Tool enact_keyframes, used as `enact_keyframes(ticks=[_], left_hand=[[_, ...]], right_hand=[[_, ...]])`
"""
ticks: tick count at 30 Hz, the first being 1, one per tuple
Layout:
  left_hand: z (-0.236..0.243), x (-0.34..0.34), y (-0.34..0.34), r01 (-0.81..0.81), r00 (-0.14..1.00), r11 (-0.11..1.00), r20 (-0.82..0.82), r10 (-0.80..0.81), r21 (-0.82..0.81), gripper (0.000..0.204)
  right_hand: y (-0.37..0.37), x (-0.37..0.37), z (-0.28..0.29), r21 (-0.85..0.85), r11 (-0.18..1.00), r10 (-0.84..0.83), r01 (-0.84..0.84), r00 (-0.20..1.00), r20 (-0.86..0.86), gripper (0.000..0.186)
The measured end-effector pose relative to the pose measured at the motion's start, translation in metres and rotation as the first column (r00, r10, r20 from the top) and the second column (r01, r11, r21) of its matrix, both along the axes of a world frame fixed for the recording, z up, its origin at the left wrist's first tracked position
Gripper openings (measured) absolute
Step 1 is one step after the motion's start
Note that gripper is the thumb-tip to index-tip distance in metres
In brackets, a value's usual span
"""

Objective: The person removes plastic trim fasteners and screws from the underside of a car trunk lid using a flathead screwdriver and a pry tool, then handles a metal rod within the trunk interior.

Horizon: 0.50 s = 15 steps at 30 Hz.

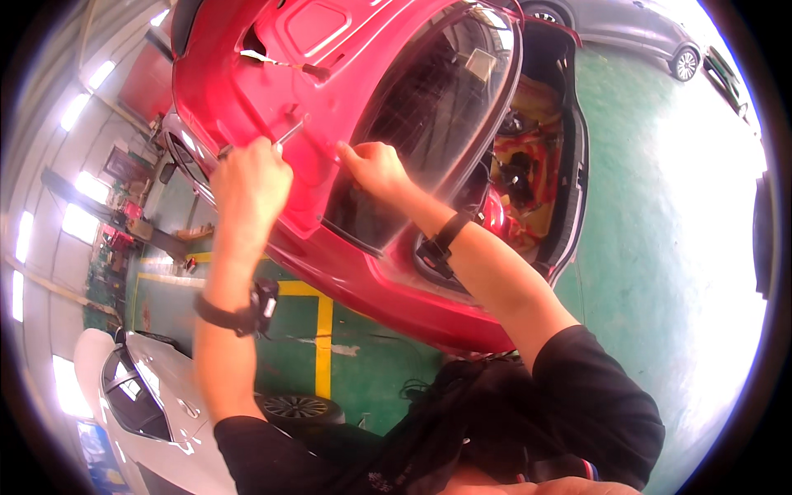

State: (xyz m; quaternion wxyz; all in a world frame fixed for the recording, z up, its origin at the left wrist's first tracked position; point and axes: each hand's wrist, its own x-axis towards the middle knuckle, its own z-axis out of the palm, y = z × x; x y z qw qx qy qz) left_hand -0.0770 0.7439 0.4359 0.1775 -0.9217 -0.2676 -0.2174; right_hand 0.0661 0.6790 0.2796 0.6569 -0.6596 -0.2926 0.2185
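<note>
Before me is the raised tailgate (318, 194) of a red car, its bare inner panel and rear window (421, 107) facing me. My left hand (252, 186) is closed in a fist round a slim metal rod-like tool (293, 132). The tool's far end reaches the red panel; its grip is hidden in my fist. To the right, my right hand (375, 169) rests at the panel beside the glass. Its fingers are curled and its thumb points to the panel; what it pinches, if anything, is hidden. Higher up, a wiring piece (285, 63) hangs from a panel opening.
Right of the tailgate, the open trunk (528, 165) shows stripped metal and wiring. A white car (148, 396) stands at lower left, near a loose wheel (299, 409). A grey car (635, 29) is parked at far right. Yellow lines (324, 346) mark the green floor.
</note>
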Motion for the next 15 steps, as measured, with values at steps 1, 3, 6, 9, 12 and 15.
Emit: enact_keyframes(ticks=[1, 3, 6, 9, 12, 15], left_hand=[[-0.019, 0.0, 0.003, -0.034, 0.998, 0.999, 0.048, 0.034, -0.01, 0.026], [-0.053, 0.0, 0.011, 0.01, 0.987, 0.982, 0.159, 0.021, -0.191, 0.029], [-0.111, 0.011, 0.021, 0.231, 0.899, 0.885, 0.438, -0.034, -0.405, 0.032], [-0.155, 0.033, 0.031, 0.463, 0.774, 0.716, 0.631, -0.039, -0.523, 0.031], [-0.17, 0.06, 0.03, 0.626, 0.677, 0.501, 0.735, 0.029, -0.597, 0.029], [-0.173, 0.049, 0.056, 0.616, 0.71, 0.56, 0.698, -0.09, -0.554, 0.027]], right_hand=[[-0.001, 0.001, -0.001, 0.006, 1.0, -0.006, 0.006, 1.0, 0.024, 0.065], [0.001, -0.002, 0.0, 0.009, 1.0, -0.012, 0.012, 1.0, 0.027, 0.065], [0.002, -0.003, -0.004, 0.012, 1.0, -0.029, 0.029, 0.998, 0.058, 0.064], [0.01, -0.011, -0.006, 0.042, 0.998, -0.051, 0.047, 0.992, 0.114, 0.064], [0.009, -0.006, -0.009, 0.05, 0.996, -0.084, 0.078, 0.986, 0.141, 0.062], [0.005, -0.017, 0.002, 0.102, 0.993, -0.059, 0.051, 0.995, 0.075, 0.058]])
